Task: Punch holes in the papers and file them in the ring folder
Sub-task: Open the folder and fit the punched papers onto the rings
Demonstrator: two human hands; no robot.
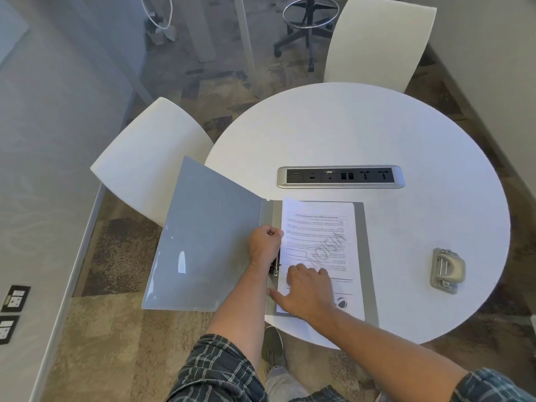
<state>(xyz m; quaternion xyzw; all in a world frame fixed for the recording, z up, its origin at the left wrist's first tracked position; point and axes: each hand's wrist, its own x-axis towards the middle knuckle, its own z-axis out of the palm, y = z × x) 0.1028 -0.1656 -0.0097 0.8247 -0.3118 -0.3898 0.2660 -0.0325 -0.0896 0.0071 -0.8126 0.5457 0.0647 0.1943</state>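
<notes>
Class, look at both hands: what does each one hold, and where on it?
The left hand is curled at the ring mechanism on the folder's spine. The right hand holds nothing; it lies flat on the papers.

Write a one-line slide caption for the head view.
Left hand at the rings of an open grey ring folder, right hand flat on the papers; hole punch aside.

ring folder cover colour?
Grey, glossy; the ring folder lies open on the table, its cover seen best in the head view.
</notes>
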